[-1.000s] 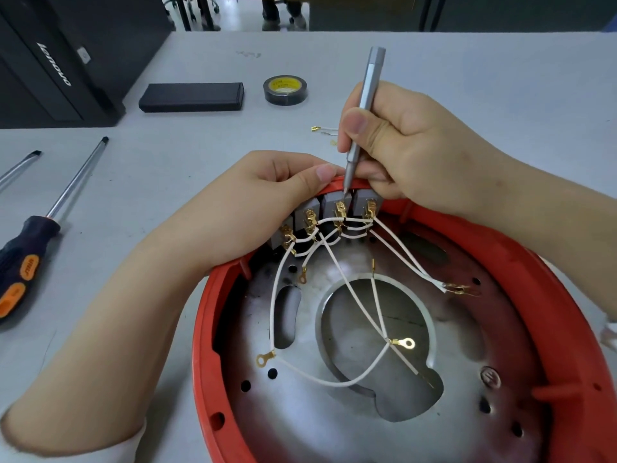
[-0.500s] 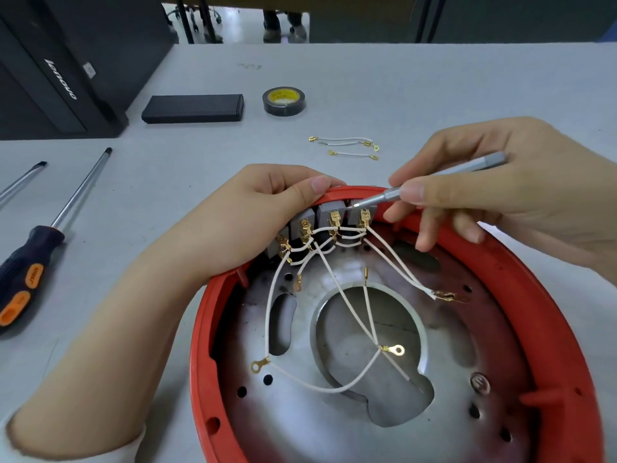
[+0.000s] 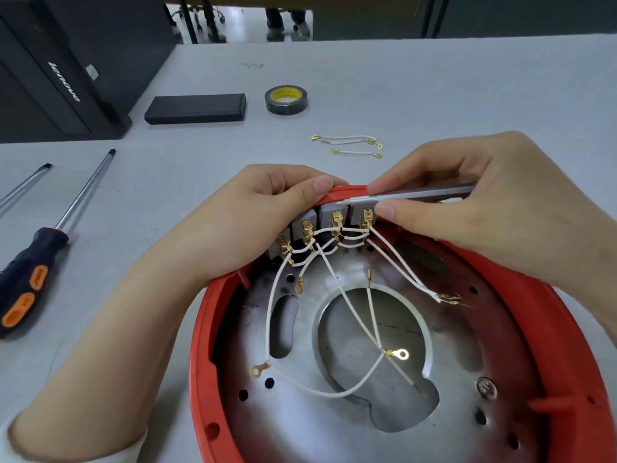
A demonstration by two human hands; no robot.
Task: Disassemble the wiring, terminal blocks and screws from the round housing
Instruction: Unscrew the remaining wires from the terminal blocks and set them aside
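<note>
I read "lenovo" in white on the side of the black PC case point(image 3: 63, 81), far beyond my left-hand fingers point(image 3: 320, 187) and off to their left; the word runs tilted down the panel. Yellow inner label on the tape roll point(image 3: 286, 99), beyond the fingers, has dark print, too small to read. Orange grip patch on the screwdriver handle point(image 3: 28, 279), well left of the fingers, carries small lettering, can't make it out.
</note>
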